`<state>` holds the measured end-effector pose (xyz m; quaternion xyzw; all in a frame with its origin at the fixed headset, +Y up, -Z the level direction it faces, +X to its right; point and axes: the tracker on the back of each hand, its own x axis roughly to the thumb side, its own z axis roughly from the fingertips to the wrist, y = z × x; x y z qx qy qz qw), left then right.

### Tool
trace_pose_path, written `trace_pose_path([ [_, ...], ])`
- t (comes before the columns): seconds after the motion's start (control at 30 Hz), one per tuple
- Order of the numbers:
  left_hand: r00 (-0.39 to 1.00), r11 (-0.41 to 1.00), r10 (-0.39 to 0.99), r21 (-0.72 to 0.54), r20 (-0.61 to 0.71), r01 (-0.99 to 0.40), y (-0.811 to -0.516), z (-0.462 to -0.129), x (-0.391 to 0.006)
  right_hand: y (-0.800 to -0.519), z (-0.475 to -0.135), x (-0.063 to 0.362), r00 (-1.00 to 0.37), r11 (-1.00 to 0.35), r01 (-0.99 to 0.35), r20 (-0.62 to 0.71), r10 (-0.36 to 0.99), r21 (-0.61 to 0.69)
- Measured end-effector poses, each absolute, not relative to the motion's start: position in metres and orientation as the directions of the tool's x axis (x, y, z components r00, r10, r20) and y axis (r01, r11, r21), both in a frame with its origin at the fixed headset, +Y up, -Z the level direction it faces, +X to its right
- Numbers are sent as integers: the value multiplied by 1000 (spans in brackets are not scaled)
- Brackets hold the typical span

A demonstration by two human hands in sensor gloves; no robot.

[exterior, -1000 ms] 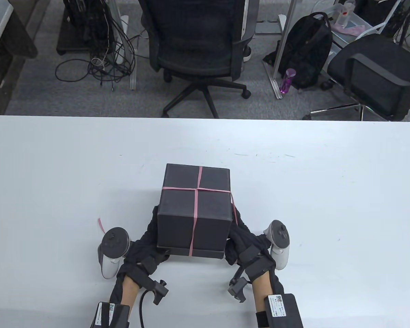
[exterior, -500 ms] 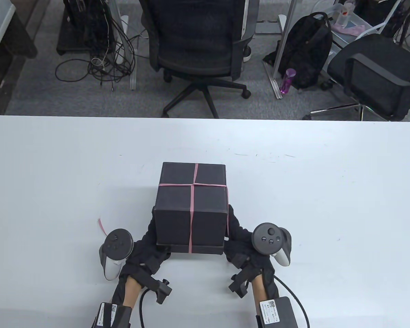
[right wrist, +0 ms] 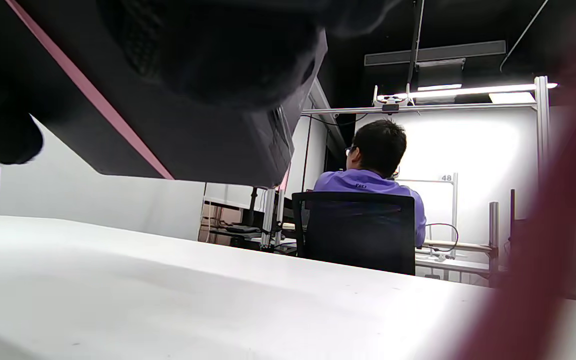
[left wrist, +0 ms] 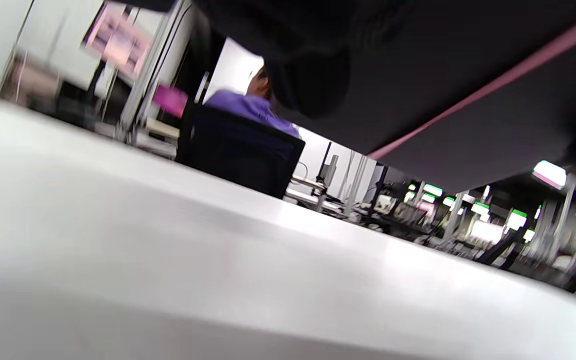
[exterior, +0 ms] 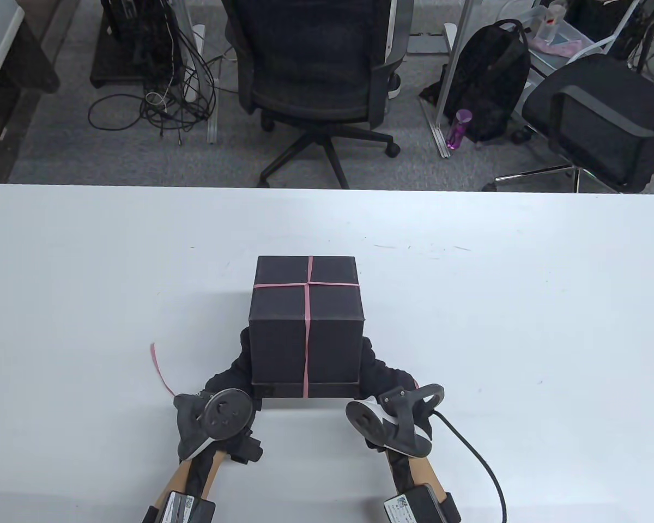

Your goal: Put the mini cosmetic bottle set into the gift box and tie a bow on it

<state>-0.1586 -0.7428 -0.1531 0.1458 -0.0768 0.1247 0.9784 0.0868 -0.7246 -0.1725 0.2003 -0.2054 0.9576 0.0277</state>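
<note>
The black gift box [exterior: 305, 316] is closed and wrapped by a thin pink ribbon [exterior: 307, 327] that crosses on its upper face. It is held tipped above the white table [exterior: 523, 327], near the front edge. My left hand [exterior: 231, 376] grips its lower left side and my right hand [exterior: 384, 376] grips its lower right side; the box hides most of the fingers. In the left wrist view a gloved fingertip [left wrist: 308, 85] presses the box's underside [left wrist: 468, 65], clear of the table. The right wrist view shows the box [right wrist: 193, 135] raised too. A loose ribbon tail [exterior: 161, 368] curls out by my left hand. No bottles are visible.
Beyond the table's far edge stand an office chair [exterior: 316, 71], a black backpack [exterior: 490, 76] and a second chair [exterior: 594, 120]. A cable [exterior: 479, 457] trails from my right wrist. A person in a purple shirt [right wrist: 368, 185] sits at a distance. A blurred ribbon strand [right wrist: 543, 250] hangs close to the right wrist camera.
Both wrists have rolled, so the trackers now sit in front of the box. The box has tipped away and shifted slightly left, with the ribbon cross moving farther off.
</note>
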Motion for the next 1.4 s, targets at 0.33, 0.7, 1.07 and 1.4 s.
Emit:
trace_pose_path([
  [0.33,956,917,185,311,226,-251,-716,-153,-181,-717,-180,99,-867,-929,-283,478,141,-240],
  [0.7,823,796,430,275,371,-539,-692,-145,-199,-705,-182,112,-720,-807,-578,543,433,-122],
  [1.07,658,642,719,149,224,-752,-699,-149,-203,-693,-176,115,-627,-675,-731,486,609,-96],
  [1.4,554,550,831,-75,-51,-832,-722,-159,-202,-707,-185,119,-614,-648,-758,249,749,79],
])
